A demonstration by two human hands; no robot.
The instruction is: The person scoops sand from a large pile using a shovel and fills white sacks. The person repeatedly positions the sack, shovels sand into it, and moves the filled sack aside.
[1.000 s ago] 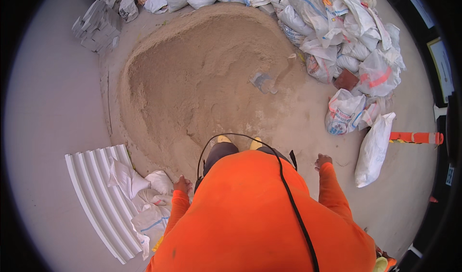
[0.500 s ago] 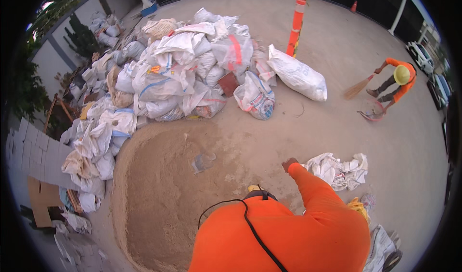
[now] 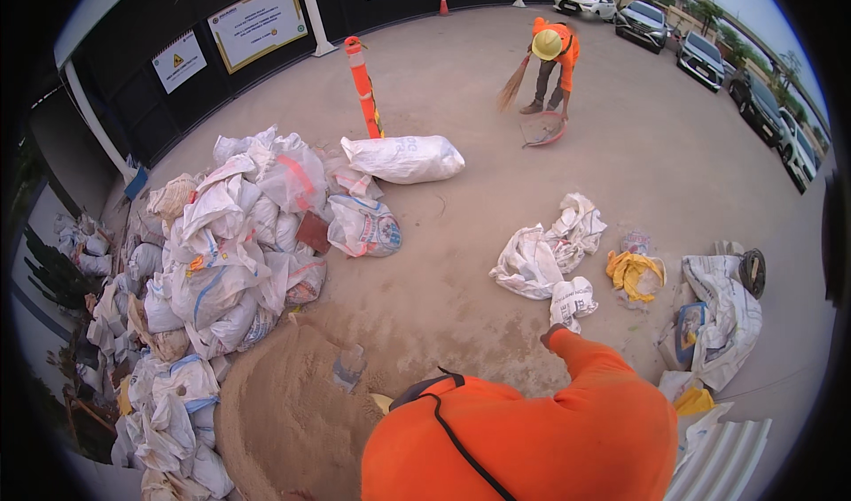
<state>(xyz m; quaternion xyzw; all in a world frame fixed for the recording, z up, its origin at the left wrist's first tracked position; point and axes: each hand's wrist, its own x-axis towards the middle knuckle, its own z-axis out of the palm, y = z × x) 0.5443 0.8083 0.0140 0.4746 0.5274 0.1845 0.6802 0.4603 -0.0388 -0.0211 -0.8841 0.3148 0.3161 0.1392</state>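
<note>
My right arm, in an orange sleeve, reaches forward across the ground. At its end, my right hand (image 3: 554,332) is small and dark, right by the lower end of a small white printed sack (image 3: 572,301). Whether its fingers grip that sack cannot be made out. Crumpled white sacks (image 3: 529,264) lie just beyond. My left hand is out of sight, and my orange-clad body covers the lower middle. To the left, a grey shovel blade (image 3: 348,368) rests on the brown sand pile (image 3: 284,403).
A large heap of filled white sacks (image 3: 222,253) stands left, with a full white sack (image 3: 408,159) and an orange post (image 3: 363,89) behind. A co-worker (image 3: 554,54) bends with a broom (image 3: 514,85) and red dustpan (image 3: 542,131). A yellow bag (image 3: 634,273) lies right; parked cars (image 3: 700,58) stand beyond.
The view has swung right, so the heap and co-worker sit further left in it. My right hand, earlier left of the crumpled sacks, is now at the small white sack.
</note>
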